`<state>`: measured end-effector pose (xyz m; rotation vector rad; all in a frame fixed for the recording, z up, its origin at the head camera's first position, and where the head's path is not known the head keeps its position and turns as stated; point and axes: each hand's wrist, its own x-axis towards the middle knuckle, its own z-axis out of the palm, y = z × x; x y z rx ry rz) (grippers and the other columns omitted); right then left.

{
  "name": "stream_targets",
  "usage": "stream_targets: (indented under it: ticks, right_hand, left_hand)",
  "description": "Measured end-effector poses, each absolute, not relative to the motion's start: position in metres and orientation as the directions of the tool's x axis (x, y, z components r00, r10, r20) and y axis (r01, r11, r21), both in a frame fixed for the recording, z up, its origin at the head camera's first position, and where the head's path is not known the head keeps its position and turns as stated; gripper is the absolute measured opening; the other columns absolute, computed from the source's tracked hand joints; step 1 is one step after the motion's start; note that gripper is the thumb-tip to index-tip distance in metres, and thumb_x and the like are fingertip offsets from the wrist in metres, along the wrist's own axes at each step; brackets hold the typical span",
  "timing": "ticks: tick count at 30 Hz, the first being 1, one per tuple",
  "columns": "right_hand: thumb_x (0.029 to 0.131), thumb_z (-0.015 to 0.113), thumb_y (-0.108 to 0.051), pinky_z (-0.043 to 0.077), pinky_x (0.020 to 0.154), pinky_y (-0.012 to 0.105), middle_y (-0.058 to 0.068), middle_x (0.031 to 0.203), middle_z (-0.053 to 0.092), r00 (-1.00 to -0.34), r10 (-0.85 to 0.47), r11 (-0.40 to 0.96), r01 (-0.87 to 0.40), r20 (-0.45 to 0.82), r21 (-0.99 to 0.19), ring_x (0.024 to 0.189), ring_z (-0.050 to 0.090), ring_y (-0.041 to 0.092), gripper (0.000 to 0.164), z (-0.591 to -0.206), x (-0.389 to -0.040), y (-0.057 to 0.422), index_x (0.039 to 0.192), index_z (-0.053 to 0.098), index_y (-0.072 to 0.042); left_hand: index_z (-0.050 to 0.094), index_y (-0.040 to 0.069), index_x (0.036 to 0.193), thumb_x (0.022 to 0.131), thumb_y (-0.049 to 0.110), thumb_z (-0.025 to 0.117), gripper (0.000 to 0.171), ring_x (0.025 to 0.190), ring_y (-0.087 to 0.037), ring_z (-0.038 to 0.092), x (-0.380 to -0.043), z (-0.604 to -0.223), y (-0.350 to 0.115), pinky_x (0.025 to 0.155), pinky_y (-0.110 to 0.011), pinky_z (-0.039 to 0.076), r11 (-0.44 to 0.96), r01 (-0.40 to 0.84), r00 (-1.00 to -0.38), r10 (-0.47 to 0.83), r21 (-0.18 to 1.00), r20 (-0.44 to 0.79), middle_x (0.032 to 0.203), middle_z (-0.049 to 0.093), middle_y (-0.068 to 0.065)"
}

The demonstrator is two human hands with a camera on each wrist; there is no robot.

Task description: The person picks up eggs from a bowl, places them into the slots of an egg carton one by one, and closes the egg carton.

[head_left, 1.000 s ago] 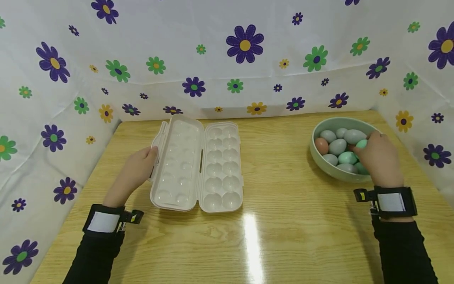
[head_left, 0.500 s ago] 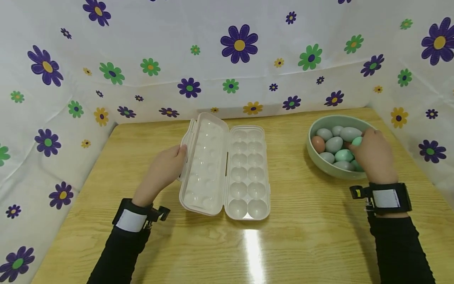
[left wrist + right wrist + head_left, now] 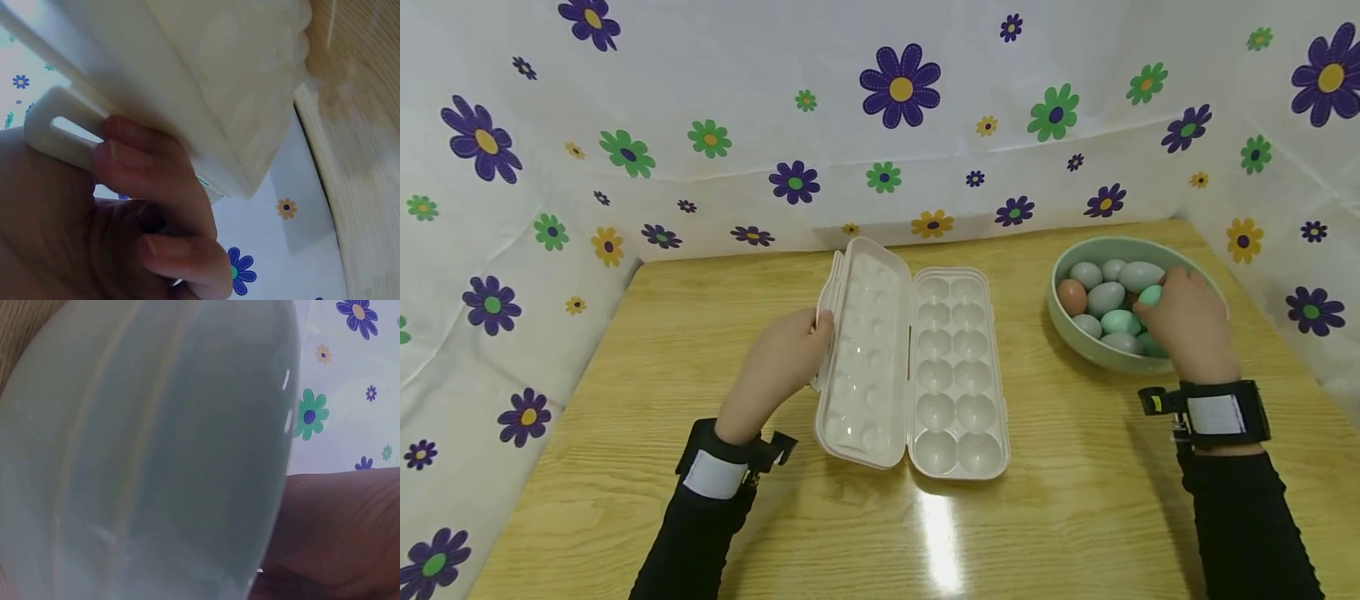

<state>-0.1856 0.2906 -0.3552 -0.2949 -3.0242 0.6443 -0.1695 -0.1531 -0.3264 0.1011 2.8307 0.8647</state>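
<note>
A white plastic egg carton (image 3: 958, 375) lies open in the head view, its egg cups bare and its lid (image 3: 865, 358) tilted up on the left. My left hand (image 3: 782, 362) grips the handle (image 3: 65, 128) at the lid's outer edge, fingers curled through it in the left wrist view. At the right, a pale green bowl (image 3: 1097, 354) holds several grey, green and brown eggs. My right hand (image 3: 1191, 321) reaches over the rim into it, with a green egg (image 3: 1149, 295) between thumb and curled fingers; the fingertips are hidden. The bowl's wall (image 3: 187, 450) fills most of the right wrist view.
A light wood table (image 3: 700, 325) carries everything. White flowered cloth (image 3: 820, 83) stands around its back and sides. The bowl sits near the back right corner, with a stretch of wood between it and the carton.
My left hand has slid the egg carton to the right across the table, closer to the bowl. My right hand stays in the bowl, nearly still. The head view has shifted slightly.
</note>
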Motion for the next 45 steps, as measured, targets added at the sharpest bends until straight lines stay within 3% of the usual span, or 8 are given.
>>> stream_targets:
  ticks: [14, 21, 27, 35, 45]
  right_hand:
    - [0.095, 0.059, -0.019, 0.042, 0.081, 0.061, 0.037, 0.109, 0.044, -0.976, 0.215, 0.884, 0.21, -0.035, -0.419, 0.098, 0.046, 0.049, 0.046, -0.35, -0.187, 0.289, 0.116, 0.043, 0.02]
    - [0.095, 0.06, -0.023, 0.043, 0.08, 0.061, 0.04, 0.114, 0.043, -0.974, 0.22, 0.885, 0.22, -0.049, -0.411, 0.101, 0.047, 0.052, 0.059, -0.348, -0.185, 0.288, 0.123, 0.041, 0.025]
    - [0.094, 0.062, -0.023, 0.043, 0.073, 0.058, 0.037, 0.11, 0.044, -0.978, 0.206, 0.89, 0.195, -0.018, -0.411, 0.095, 0.048, 0.049, 0.051, -0.345, -0.184, 0.286, 0.115, 0.048, 0.021]
    - [0.094, 0.061, -0.026, 0.043, 0.08, 0.061, 0.036, 0.115, 0.043, -0.981, 0.192, 0.898, 0.178, -0.007, -0.402, 0.1, 0.048, 0.05, 0.052, -0.349, -0.189, 0.278, 0.119, 0.046, 0.017]
    - [0.093, 0.061, -0.027, 0.044, 0.076, 0.06, 0.035, 0.117, 0.044, -0.988, 0.151, 0.899, 0.128, 0.022, -0.418, 0.1, 0.049, 0.051, 0.054, -0.343, -0.203, 0.266, 0.122, 0.045, 0.016]
  left_hand:
    - [0.058, 0.01, 0.097, 0.107, 0.039, 0.025, 0.045, 0.065, -0.022, 0.059, -0.166, -0.328, -0.15, 0.057, -0.033, 0.045, 0.822, 0.004, -0.979, 0.119, 0.57, -0.165, 0.079, 0.061, -0.009]
    - [0.058, 0.009, 0.099, 0.108, 0.038, 0.025, 0.045, 0.064, -0.021, 0.06, -0.163, -0.326, -0.148, 0.055, -0.033, 0.046, 0.821, -0.01, -0.977, 0.115, 0.571, -0.182, 0.078, 0.062, -0.009]
    - [0.059, 0.009, 0.097, 0.107, 0.037, 0.026, 0.044, 0.063, -0.021, 0.06, -0.163, -0.326, -0.148, 0.055, -0.033, 0.046, 0.816, -0.004, -0.979, 0.115, 0.579, -0.169, 0.078, 0.062, -0.009]
    - [0.06, 0.011, 0.095, 0.107, 0.038, 0.026, 0.045, 0.061, -0.02, 0.06, -0.162, -0.329, -0.149, 0.054, -0.033, 0.045, 0.821, -0.003, -0.978, 0.116, 0.57, -0.172, 0.077, 0.063, -0.008]
    - [0.059, 0.011, 0.094, 0.107, 0.037, 0.025, 0.046, 0.062, -0.02, 0.06, -0.162, -0.327, -0.15, 0.054, -0.033, 0.044, 0.827, 0.012, -0.979, 0.124, 0.562, -0.161, 0.077, 0.063, -0.007]
